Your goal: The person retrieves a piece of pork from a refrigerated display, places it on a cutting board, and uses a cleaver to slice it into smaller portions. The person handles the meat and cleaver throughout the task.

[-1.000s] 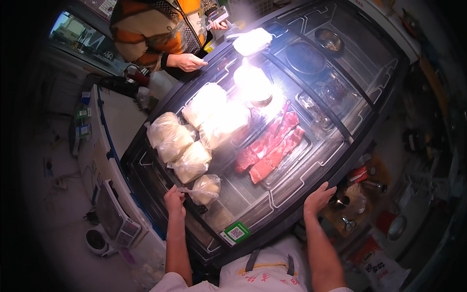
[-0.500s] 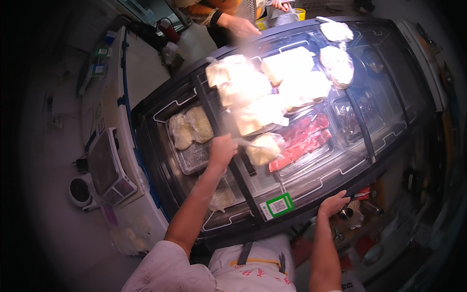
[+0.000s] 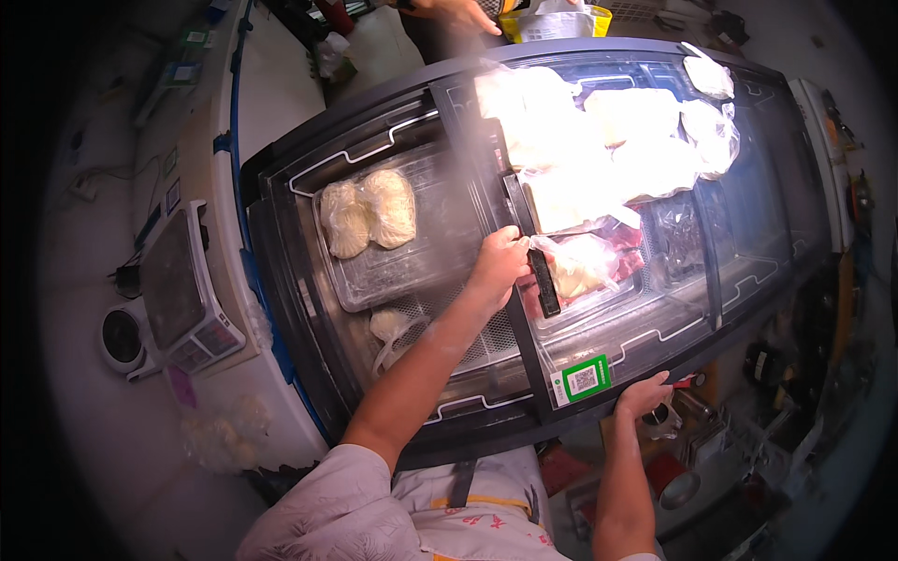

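My left hand [image 3: 500, 266] is closed at the dark handle and edge of a sliding glass lid [image 3: 645, 346] on a chest freezer. A knotted plastic bag of pale food [image 3: 578, 266] lies on the lid, its twisted neck beside my fingers. Several more pale bagged packs [image 3: 645, 168] sit on the glass, washed out by glare. Red meat [image 3: 629, 234] shows partly beneath them. In the uncovered left bay, two bags of pale, rounded food [image 3: 388, 208] rest on a clear tray [image 3: 365, 294]. My right hand [image 3: 644, 395] rests on the freezer's near rim, fingers extended.
A scale [image 3: 187, 290] stands on the white counter at left. Across the freezer are another person's hand [image 3: 468, 14] and a yellow-edged bag [image 3: 557, 23]. A green-bordered code card [image 3: 585, 378] is on the lid. Red containers and metal items [image 3: 673, 481] crowd the lower right.
The glass lid has slid right with my left hand and the bags on it, uncovering more of the left bay. My right hand stays at the rim. The view has shifted slightly.
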`<state>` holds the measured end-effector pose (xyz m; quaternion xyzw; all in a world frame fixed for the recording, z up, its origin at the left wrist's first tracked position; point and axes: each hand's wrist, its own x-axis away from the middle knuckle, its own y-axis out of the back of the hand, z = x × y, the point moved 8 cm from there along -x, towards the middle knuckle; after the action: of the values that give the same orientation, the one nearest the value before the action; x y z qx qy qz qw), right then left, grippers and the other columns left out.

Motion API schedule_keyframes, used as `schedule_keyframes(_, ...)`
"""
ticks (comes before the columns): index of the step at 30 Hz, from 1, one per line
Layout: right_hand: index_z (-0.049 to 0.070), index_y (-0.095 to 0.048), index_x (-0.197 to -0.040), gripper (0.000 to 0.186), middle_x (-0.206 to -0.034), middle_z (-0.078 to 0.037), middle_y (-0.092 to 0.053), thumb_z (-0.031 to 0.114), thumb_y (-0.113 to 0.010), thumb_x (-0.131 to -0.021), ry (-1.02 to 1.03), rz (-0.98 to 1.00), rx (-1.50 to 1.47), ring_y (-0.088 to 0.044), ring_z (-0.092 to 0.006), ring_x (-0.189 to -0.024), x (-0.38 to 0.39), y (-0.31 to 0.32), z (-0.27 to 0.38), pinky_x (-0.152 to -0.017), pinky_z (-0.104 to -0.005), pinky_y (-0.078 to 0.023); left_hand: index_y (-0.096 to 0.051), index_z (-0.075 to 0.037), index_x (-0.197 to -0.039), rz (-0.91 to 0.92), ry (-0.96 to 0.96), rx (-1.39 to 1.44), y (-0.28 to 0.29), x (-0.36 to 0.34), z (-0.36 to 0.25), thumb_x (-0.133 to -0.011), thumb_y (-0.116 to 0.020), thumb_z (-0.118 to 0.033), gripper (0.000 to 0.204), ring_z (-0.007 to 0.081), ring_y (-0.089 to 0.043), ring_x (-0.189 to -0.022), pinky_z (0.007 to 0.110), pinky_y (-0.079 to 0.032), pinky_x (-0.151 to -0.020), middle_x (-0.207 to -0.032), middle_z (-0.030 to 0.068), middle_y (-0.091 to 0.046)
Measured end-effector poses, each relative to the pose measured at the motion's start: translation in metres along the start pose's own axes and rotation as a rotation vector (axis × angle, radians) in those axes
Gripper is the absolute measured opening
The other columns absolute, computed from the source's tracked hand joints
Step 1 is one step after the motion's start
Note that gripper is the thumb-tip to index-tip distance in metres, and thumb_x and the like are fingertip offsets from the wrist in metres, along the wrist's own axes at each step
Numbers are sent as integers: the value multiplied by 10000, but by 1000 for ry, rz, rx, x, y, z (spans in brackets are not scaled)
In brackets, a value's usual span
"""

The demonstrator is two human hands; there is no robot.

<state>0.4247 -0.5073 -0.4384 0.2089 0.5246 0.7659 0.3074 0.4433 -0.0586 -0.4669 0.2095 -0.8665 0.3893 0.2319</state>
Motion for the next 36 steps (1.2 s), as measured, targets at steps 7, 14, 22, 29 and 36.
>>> schedule_keyframes(7,-91,-580,-1238,468,-1147,-339,-685,339,-475,-1087,73,-122,143,-696,-473,-1022,-4,13,-16,-860,-525,-558,-514,-40,-923,-37,7,-58,33,16,9,-1054,-456,-36,143,225,-735,-749,319,-588,-593,-914,179,-719)
schedule_keyframes(14,-145,-487,-1297,596,-1194,-412,-616,408,-340,-1131,51,-15,-13,-605,-572,-1101,-4,15,-29,-935,-599,-463,-570,6,-1016,-171,-53,-108,112,92,-12,-1057,-464,-63,133,258,-759,-880,352,-618,-782,-1009,175,-733)
schedule_keyframes(22,-186,-555,-1146,627,-1131,-431,-626,413,-370,-1124,105,-55,17,-614,-575,-1067,5,39,-32,-921,-600,-474,-691,16,-1002,-419,-102,-166,235,202,-30,-974,-588,-139,188,241,-742,-794,321,-581,-711,-916,144,-750)
schedule_keyframes(29,-168,-507,-1194,644,-1134,-440,-630,454,-355,-1118,63,-36,-19,-619,-581,-1085,3,42,-57,-934,-621,-472,-632,-34,-982,-613,-125,-218,316,266,-43,-992,-484,-35,148,155,-671,-661,279,-533,-584,-813,60,-671)
schedule_keyframes(36,-111,-539,-1155,653,-1145,-415,-646,515,-360,-1104,88,-22,-36,-635,-565,-1095,-16,43,-84,-950,-631,-501,-623,-70,-890,-602,-163,-318,354,300,-48,-980,-454,-19,197,89,-565,-549,236,-398,-428,-782,52,-668)
